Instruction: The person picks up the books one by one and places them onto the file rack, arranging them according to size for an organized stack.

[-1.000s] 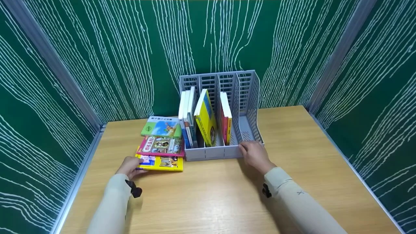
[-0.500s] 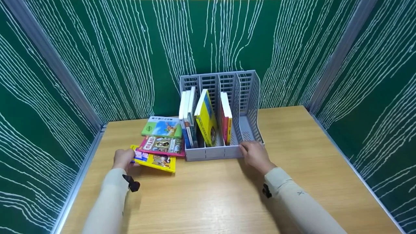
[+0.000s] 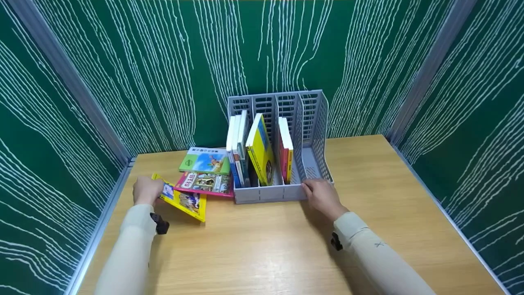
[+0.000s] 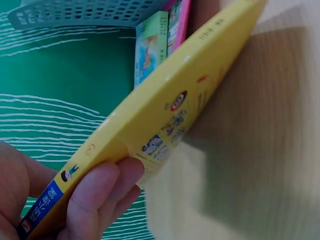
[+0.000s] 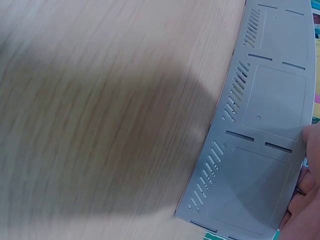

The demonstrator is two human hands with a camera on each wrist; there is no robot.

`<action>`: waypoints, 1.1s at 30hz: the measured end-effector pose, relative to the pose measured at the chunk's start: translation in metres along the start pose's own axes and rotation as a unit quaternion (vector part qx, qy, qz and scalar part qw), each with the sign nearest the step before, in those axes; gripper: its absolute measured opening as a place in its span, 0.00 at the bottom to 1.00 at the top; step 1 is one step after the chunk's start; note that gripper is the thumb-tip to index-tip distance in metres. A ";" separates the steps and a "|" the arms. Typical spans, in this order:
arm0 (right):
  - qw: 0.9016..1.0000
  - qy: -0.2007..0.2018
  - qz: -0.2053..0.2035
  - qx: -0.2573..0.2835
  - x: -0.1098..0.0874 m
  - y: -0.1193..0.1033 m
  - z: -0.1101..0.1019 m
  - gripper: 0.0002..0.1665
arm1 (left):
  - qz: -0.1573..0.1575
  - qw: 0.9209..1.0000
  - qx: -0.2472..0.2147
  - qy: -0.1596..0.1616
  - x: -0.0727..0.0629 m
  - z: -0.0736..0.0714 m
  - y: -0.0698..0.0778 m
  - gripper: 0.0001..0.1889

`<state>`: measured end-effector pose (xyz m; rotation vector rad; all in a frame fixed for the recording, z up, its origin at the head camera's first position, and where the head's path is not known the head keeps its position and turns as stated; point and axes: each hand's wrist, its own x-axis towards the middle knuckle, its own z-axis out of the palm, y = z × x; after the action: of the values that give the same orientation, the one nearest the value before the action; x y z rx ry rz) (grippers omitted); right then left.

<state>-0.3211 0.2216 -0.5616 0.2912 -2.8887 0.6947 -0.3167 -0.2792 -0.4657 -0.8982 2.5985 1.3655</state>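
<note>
My left hand (image 3: 147, 190) grips a thin yellow book (image 3: 186, 200) by its left end, thumb on one face and fingers on the other. In the left wrist view the yellow book (image 4: 165, 115) is tilted, its spine and back cover showing above the table. My right hand (image 3: 322, 197) holds the front edge of a grey file rack (image 3: 270, 193) at its right end. The right wrist view shows the rack's front panel (image 5: 270, 100) with fingers at its upper edge. Beside the rack lie a pink-edged book (image 3: 206, 183) and a green-and-blue book (image 3: 206, 160).
White-spined books (image 3: 236, 143) stand in the rack's left compartment, a yellow book (image 3: 260, 153) leans in the second, and red and yellow books (image 3: 285, 151) are in the third. Green walls with white lines (image 3: 163, 73) enclose the wooden table (image 3: 262, 246).
My left hand has drawn the yellow book left, out from beside the pink-edged book, and its right end has swung toward me as it tilted. My right hand has stayed on the rack.
</note>
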 end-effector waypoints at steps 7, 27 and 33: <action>1.000 0.004 -0.005 -0.001 0.001 0.000 0.001 0.17 | 0.027 0.998 0.049 0.012 -0.008 -0.009 0.017 0.27; 1.000 0.005 -0.007 0.013 0.001 0.001 0.000 0.16 | 0.180 0.964 0.172 0.091 -0.032 -0.012 0.044 0.17; 0.998 0.041 -0.037 0.001 0.000 0.001 0.002 0.14 | 0.214 0.964 0.126 0.097 -0.041 -0.014 0.056 0.21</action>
<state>-0.3210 0.2216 -0.5637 0.3603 -2.7842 0.6811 -0.3092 -0.2462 -0.4035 -0.4691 3.1606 1.0157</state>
